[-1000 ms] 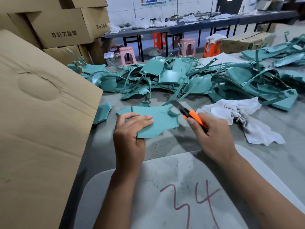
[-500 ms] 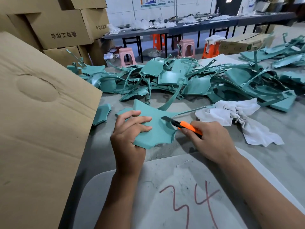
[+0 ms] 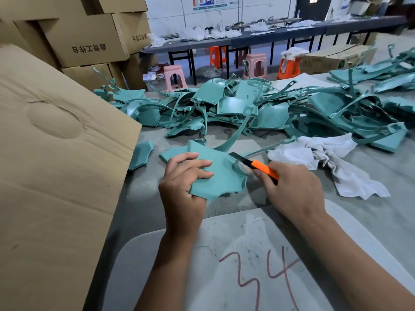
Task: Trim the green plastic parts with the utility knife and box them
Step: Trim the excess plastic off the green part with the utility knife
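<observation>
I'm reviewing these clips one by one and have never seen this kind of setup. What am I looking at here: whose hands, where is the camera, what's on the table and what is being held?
There is no machine here: a person works with bare hands, filmed by one wide-angle camera worn on the head, looking down. The left hand grips a flat green plastic part. The right hand holds an orange utility knife, its blade at the part's upper right edge. On the grey table lie a pile of untrimmed green parts and a white cloth. A cardboard box flap stands at the left. The pale board marked 34 lies nearest the person.
</observation>
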`<state>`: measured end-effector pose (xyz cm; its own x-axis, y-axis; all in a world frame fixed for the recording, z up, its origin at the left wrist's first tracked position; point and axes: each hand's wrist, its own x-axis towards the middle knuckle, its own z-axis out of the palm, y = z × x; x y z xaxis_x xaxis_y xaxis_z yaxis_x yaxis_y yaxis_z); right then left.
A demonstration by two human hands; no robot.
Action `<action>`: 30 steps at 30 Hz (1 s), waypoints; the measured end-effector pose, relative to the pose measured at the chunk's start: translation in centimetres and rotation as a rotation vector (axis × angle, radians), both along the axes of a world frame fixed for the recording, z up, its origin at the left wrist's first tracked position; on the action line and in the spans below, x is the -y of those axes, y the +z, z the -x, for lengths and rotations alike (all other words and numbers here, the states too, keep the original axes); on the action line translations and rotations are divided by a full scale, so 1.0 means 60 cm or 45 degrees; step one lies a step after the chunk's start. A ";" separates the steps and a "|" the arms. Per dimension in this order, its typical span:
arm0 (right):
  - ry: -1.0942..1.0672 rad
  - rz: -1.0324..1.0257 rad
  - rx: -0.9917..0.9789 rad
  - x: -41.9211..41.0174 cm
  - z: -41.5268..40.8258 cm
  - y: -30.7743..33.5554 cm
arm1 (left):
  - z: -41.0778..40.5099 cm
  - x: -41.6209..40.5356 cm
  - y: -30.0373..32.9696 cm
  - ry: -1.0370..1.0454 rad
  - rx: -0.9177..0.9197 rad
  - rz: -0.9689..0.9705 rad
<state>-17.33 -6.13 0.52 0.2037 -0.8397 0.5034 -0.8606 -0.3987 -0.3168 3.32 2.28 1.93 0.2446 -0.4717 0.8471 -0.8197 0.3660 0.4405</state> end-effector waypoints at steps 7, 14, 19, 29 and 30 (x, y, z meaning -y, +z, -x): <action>-0.326 -0.126 0.099 0.023 0.032 0.003 | -0.031 -0.007 -0.001 0.056 -0.231 0.151; -0.379 -0.019 0.111 0.024 0.027 0.008 | -0.021 -0.008 0.005 0.054 -0.156 0.105; -0.289 -0.156 -0.109 0.013 0.021 0.004 | -0.014 -0.010 0.008 0.054 -0.092 0.077; -0.011 -0.064 0.080 -0.009 -0.014 0.003 | -0.009 -0.004 0.003 0.038 -0.053 0.065; -0.097 -0.079 0.019 -0.005 -0.009 0.003 | -0.008 -0.004 0.003 0.035 -0.051 0.070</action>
<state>-16.78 -5.84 0.68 0.1308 -0.8820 0.4527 -0.8826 -0.3116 -0.3520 3.82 2.53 2.13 0.2912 -0.4176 0.8607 -0.8118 0.3682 0.4532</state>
